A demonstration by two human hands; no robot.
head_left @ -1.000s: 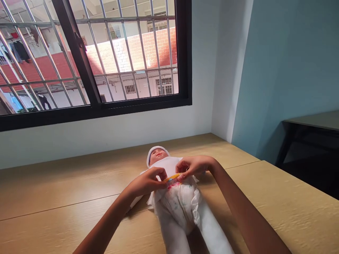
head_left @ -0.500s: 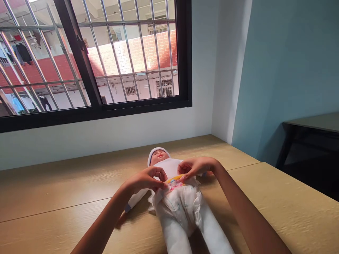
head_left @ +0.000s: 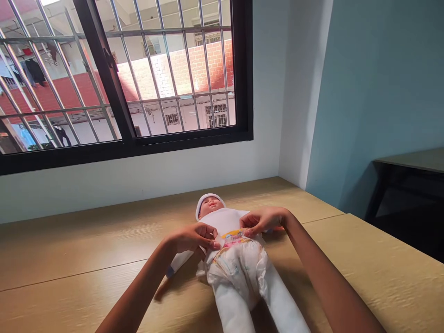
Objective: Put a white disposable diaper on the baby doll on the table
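A baby doll (head_left: 227,221) in white clothes and a white cap lies on its back on the wooden table (head_left: 86,259), head toward the window. It wears a white diaper (head_left: 239,268) with a colourful waistband. My left hand (head_left: 192,238) pinches the diaper's left side at the waist, fingers curled. My right hand (head_left: 262,221) pinches the right side of the waistband, fingers closed on it. The doll's white legs run down out of view.
A barred window (head_left: 121,74) with a black frame fills the wall behind the table. A blue wall stands to the right, with a dark table (head_left: 409,162) beside it. The wooden table's right edge drops off near that dark table.
Both hands moved apart along the waistband toward the doll's sides. The diaper's front now lies flatter and more of the colourful band shows.
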